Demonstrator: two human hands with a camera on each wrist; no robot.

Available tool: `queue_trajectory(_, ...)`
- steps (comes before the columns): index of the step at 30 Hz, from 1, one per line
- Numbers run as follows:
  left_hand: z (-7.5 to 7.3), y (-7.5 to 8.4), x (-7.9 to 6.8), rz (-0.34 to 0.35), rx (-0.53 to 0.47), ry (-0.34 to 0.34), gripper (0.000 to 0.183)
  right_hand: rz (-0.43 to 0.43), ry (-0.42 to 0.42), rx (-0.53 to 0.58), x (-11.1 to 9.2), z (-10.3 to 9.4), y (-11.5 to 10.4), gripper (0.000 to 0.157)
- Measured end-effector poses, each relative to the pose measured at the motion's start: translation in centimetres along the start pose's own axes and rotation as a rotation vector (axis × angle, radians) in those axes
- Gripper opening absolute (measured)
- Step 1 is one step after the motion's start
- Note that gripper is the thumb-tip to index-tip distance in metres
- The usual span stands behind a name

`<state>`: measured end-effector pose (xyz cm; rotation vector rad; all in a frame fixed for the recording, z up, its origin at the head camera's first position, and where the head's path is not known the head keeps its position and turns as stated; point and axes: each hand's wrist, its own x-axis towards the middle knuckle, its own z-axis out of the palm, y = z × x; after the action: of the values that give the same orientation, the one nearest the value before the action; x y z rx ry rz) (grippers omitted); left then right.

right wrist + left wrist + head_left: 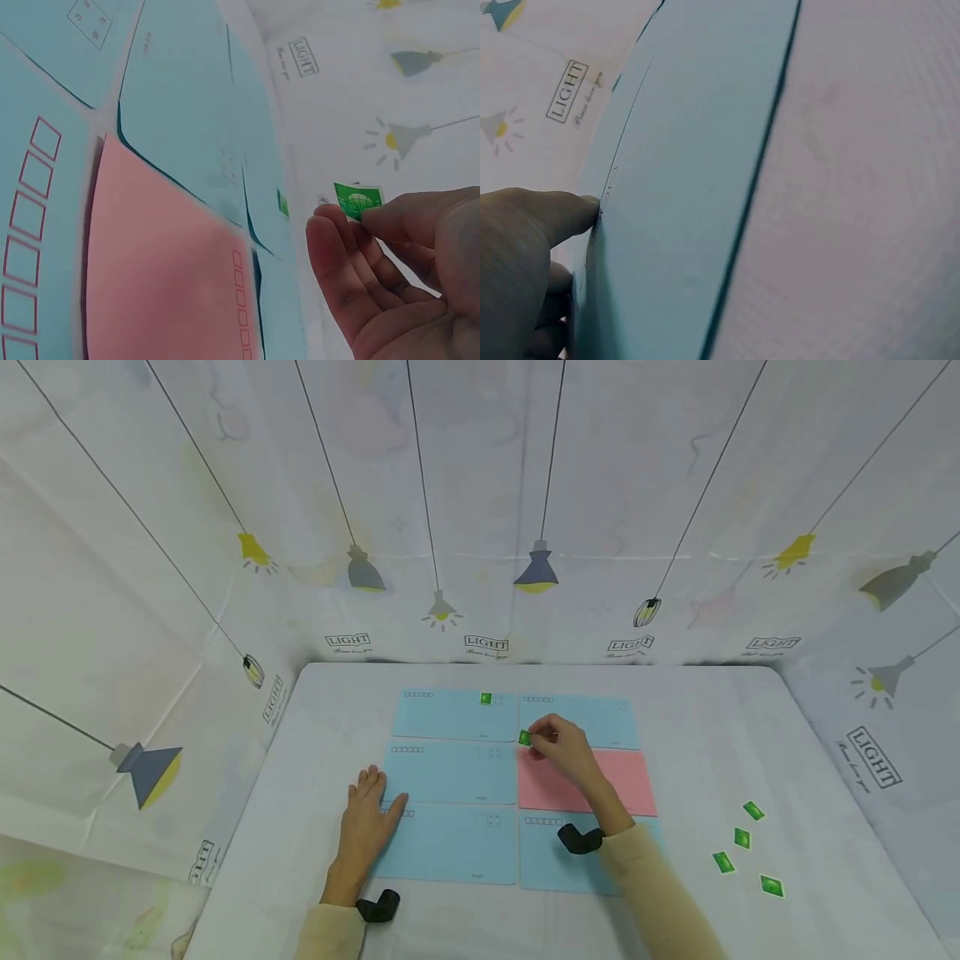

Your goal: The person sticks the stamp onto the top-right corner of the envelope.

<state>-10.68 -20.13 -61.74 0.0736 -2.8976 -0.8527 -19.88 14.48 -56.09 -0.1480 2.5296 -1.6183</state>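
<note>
My right hand pinches a small green stamp between thumb and fingers. It hovers over the pink envelope, with the stamp near that envelope's upper left corner in the head view. My left hand rests with spread, relaxed fingers at the left edge of the blue envelopes. Its thumb lies on the top edge of the lower left blue envelope. On the upper left blue envelope, another green stamp sits near the printed corner square. My right forearm partly hides the pink and lower right envelopes.
Several loose green stamps lie on the white table at the right. The blue and pink envelopes form two columns of three, edges nearly touching. Behind the table hangs a white curtain printed with lamps. Each wrist wears a black camera.
</note>
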Motion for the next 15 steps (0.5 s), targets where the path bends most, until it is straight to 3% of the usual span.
queue_trajectory(15, 0.1, -0.2, 0.0, 0.0, -0.029, 0.016, 0.067, -0.017, -0.089, -0.058, 2.2, 5.0, -0.3, 0.012)
